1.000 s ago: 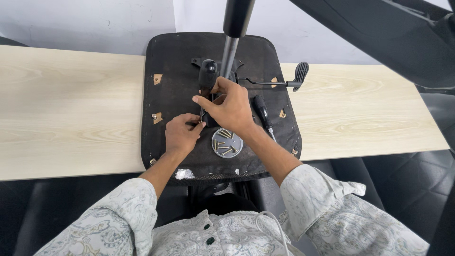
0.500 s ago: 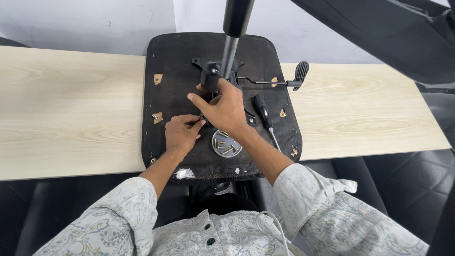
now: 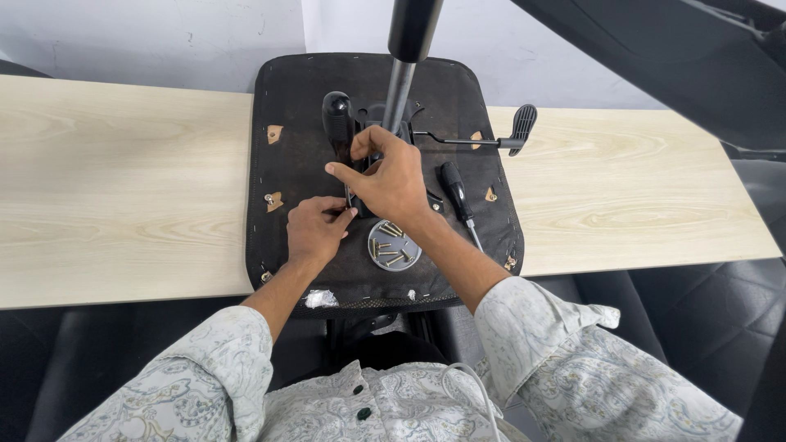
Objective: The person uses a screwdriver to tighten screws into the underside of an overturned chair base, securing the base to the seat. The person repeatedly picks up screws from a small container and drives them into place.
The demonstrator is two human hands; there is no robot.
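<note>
Gas-lift column [image 3: 403,65]: top end cut off by the upper frame edge. Metal mechanism plate: mostly hidden beneath the right hand [image 3: 391,182] and left hand [image 3: 315,230] (fingertip grip indistinct). Round dish of screws [image 3: 394,245]: screw count too small to tell.

Bare counter [image 3: 123,180] is lying open on both sides of the upturned seat base [image 3: 286,98]. On the base, the upright gas cylinder [image 3: 399,82], side lever [image 3: 483,141], screwdriver [image 3: 455,192] and screw dish [image 3: 394,245] are crowding the hands, leaving only the left strip free.
</note>
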